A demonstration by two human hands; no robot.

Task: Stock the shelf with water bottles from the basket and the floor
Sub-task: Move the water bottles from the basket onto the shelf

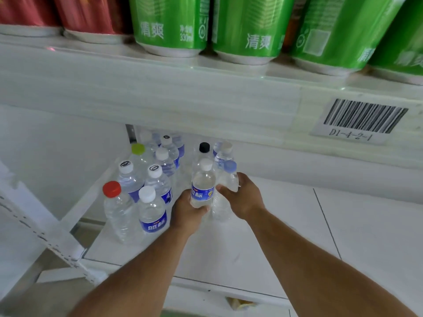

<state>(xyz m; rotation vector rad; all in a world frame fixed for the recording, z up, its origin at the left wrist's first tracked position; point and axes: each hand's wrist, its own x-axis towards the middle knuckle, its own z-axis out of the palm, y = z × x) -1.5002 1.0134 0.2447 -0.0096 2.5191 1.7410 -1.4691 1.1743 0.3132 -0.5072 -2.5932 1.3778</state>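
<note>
My left hand grips a clear water bottle with a white cap and blue label, upright on the white lower shelf. Right beside it, my right hand grips a clear bottle with a pale blue cap. The two held bottles touch each other. To their left stand several more water bottles, among them a red-capped bottle, a white-capped bottle with blue label and a yellow-green capped bottle. A black-capped bottle stands just behind the held ones.
The upper shelf edge hangs low over the bottles, carrying green cans and red cans. A barcode tag is on its front. A perforated white upright stands at the left. The lower shelf extends bare to the right.
</note>
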